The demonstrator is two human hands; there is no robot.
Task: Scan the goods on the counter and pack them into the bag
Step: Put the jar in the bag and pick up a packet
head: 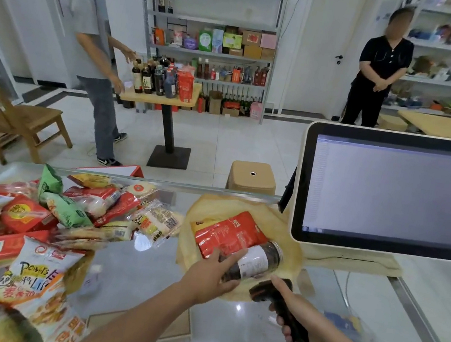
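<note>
Fingers and thumb of the left hand curl round a clear glass jar with dark contents and a white label, grasping it near its base. The jar lies on its side, lid end pointing to the upper right, in the open mouth of a pale yellow soft bag just right of the frame's centre, beside a red foil pouch already inside. Whether the jar rests on the bag or is held clear of it, I cannot tell. Just below it, the right hand is clenched round the handle of a black handheld scanner, index finger stretched along the top, the scanner's head near the jar. Both sit on the glass counter. At the left of the frame a heap of coloured snack packets covers the counter, well apart from the bag. A white-framed screen stands at the right.
</note>
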